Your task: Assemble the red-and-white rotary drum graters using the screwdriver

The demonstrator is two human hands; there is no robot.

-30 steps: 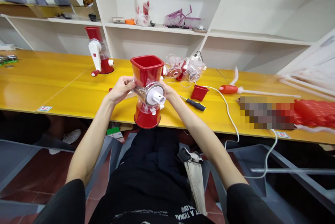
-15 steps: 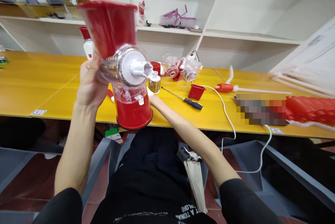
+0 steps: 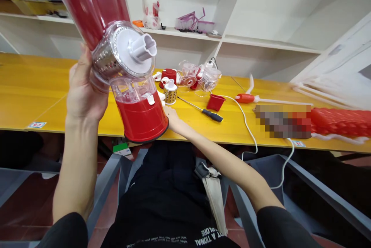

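Observation:
A red and clear rotary drum grater [image 3: 142,118] is held up off the table, tilted to the left. My left hand [image 3: 84,89] grips it round its clear middle, beside the metal drum [image 3: 107,56] inside. The drum's white hub [image 3: 143,48] faces me with an open socket. Behind the red base is my right hand [image 3: 171,118], low over the table. Its fingers are mostly hidden by the base, and a white piece [image 3: 161,96] shows just past them. A loose metal grating drum [image 3: 170,92] with a white top stands beyond that hand.
A screwdriver [image 3: 211,114] and a small red hopper [image 3: 216,102] lie on the yellow table [image 3: 37,93]. Clear grater housings [image 3: 210,77] sit at the back. A white cable [image 3: 249,128] runs over the front edge. Red mesh-like material [image 3: 342,122] lies at right. Shelves rise behind.
The grater has moved up and to the left in my left hand and now leans left. My right hand stays low behind its base.

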